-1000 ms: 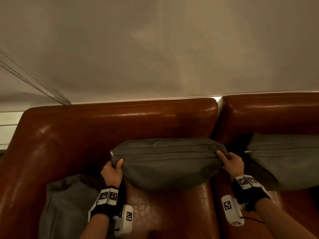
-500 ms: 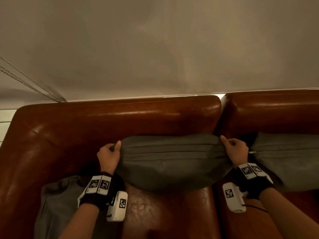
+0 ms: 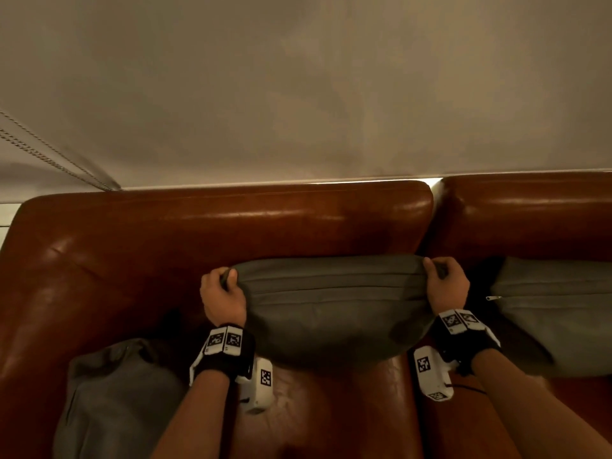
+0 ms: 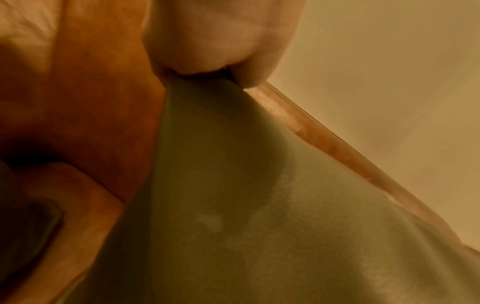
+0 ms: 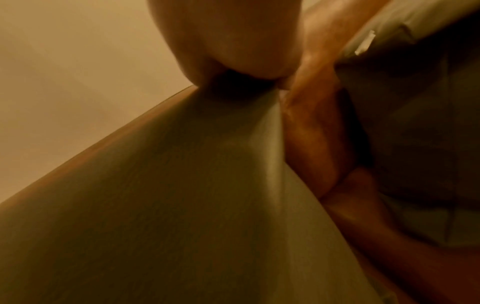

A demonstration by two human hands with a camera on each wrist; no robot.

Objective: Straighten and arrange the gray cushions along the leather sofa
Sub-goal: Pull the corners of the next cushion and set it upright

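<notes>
Cushions in gray lie along the leather sofa (image 3: 139, 246). We pinch the middle cushion (image 3: 334, 306) by its two top corners, left hand (image 3: 222, 294) and right hand (image 3: 447, 286); its long axis runs left to right against the backrest. The right cushion (image 3: 556, 313) is cut off by the frame, and the left cushion (image 3: 112, 399) lies slumped below. Bare seat shows under the middle one.

Matt gray cloth cushions (image 3: 331, 313), glossy leather sofa (image 3: 231, 226)
</notes>
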